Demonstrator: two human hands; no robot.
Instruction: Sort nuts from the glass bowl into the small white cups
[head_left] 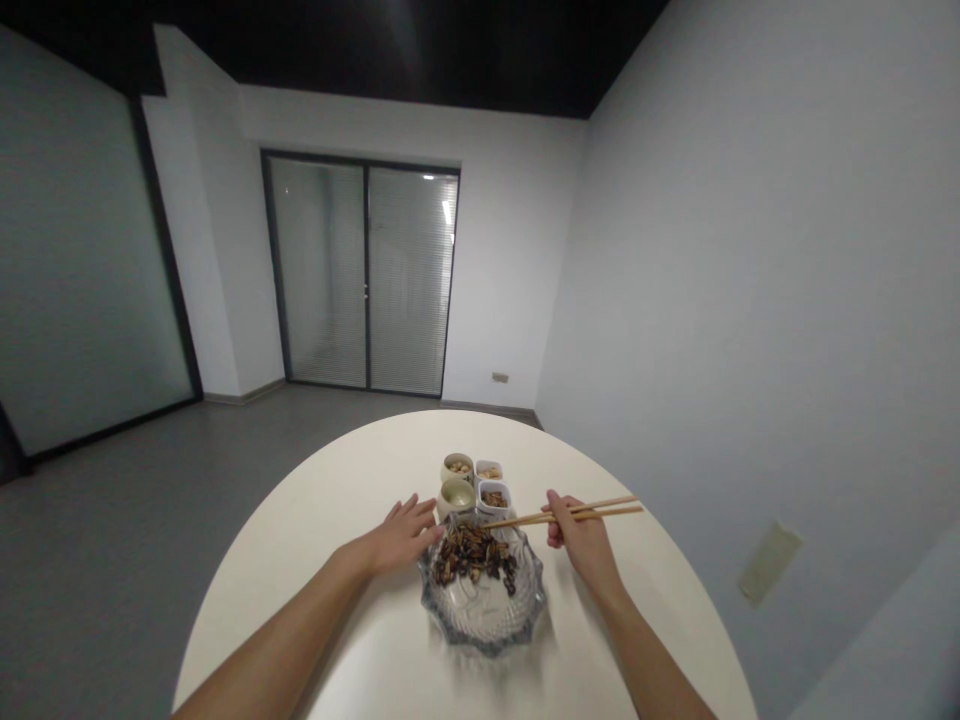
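Head view: right hand (pixel 576 532) grips chopsticks (pixel 611 507), tips by glass bowl's (pixel 487 640) far rim; left hand (pixel 401 537) spread, at bowl's left rim, contact unclear. Likely sorting dark seeds (pixel 472 553); calls for steady tips. Toward table's (pixel 352 465) far edge: rear cup (pixel 445 478), pale nuts; front white dish (pixel 508 497), brown pieces.

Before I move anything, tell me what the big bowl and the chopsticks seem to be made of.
The big bowl looks like glossy clear glass, going by its see-through, ridged wall, though clear plastic is possible. The chopsticks look like wood or bamboo, judging by their even tan colour; no grain is readable.
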